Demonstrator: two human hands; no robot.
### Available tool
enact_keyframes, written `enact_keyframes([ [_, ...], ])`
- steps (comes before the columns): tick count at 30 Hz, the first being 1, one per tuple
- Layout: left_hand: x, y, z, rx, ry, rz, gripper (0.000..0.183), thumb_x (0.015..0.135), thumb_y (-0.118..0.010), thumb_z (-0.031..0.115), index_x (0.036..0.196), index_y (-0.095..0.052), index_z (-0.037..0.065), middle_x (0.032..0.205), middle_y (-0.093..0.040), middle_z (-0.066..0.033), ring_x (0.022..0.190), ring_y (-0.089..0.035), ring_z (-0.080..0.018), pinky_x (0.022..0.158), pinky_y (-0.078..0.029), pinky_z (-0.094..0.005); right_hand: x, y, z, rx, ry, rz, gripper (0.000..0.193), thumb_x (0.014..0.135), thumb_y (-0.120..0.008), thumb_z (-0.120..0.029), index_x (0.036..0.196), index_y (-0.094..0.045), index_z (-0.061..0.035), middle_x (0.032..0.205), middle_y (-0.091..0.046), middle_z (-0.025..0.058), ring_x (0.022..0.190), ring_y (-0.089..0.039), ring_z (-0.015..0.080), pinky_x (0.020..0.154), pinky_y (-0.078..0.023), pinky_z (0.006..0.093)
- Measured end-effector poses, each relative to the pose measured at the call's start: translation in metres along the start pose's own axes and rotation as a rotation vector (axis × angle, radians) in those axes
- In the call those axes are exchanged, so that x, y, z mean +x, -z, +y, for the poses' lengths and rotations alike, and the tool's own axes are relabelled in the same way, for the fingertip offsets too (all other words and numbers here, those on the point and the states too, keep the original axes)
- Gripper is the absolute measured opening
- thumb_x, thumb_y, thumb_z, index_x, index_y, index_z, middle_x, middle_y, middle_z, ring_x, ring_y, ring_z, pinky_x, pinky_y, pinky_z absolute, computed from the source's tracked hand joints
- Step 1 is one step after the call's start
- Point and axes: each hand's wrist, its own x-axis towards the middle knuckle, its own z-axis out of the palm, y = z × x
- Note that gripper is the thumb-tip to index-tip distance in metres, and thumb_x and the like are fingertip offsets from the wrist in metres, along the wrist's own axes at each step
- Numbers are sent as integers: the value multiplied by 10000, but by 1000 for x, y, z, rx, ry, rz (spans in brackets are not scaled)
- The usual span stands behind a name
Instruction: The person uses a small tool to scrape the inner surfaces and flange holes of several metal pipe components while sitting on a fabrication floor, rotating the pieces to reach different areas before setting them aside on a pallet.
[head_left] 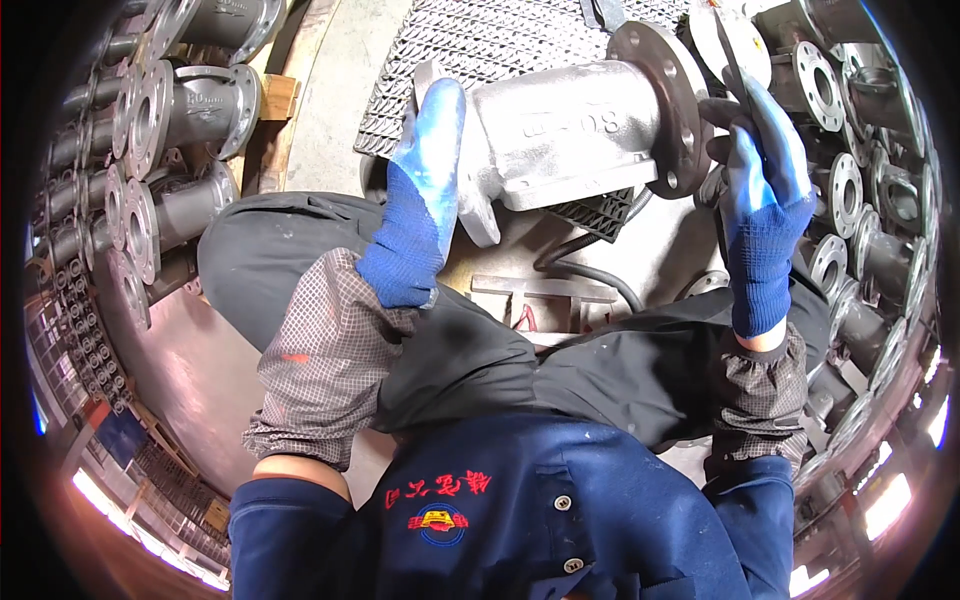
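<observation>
Casting (575, 120) on its side at far centre, over a metal mesh (470, 50); its support is mostly hidden. Left hand (425, 185): fingers straight, flat along the left flange (478, 200). Right hand (765, 190): fingers slightly bent beside the right flange (675, 100); any grip cannot be told. Nearer, a stand (545, 287) and cable (605, 276) on the pale floor (165, 350). Racked castings (200, 115) line 2 sides of the room, left and right.
</observation>
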Motion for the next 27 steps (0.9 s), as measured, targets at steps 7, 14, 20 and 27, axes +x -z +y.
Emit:
enact_keyframes([
  [7,3,11,9,515,-177,-54,548,984,-341,424,1325,-389,-2,1226,-539,-162,1114,-552,-220,979,-427,-330,32,-21,-14,-471,347,-133,519,765,-669,-300,1232,-553,-105,1028,-634,158,858,-637,268,760,-484,372],
  [14,-9,-21,32,-109,110,80,556,985,-368,408,1354,-366,-7,1277,-500,-153,1164,-513,-210,1000,-411,-327,61,-36,-19,-611,516,-422,861,649,-724,-540,1302,-463,-43,1206,-557,181,958,-592,343,765,-488,415],
  [20,3,-2,3,-212,197,176,492,942,-480,391,1242,-445,4,1101,-538,-96,985,-558,-159,823,-469,-284,71,-63,-23,-648,588,-460,868,651,-724,-538,1301,-453,-30,1188,-560,180,850,-618,335,700,-506,410],
  [27,-2,-11,-2,-278,-104,199,475,906,-579,385,1192,-496,15,973,-593,-59,868,-609,-136,708,-516,-263,81,-58,-10,-552,487,-421,775,645,-763,-471,1252,-518,-57,1018,-636,147,813,-644,305,664,-512,396],
])
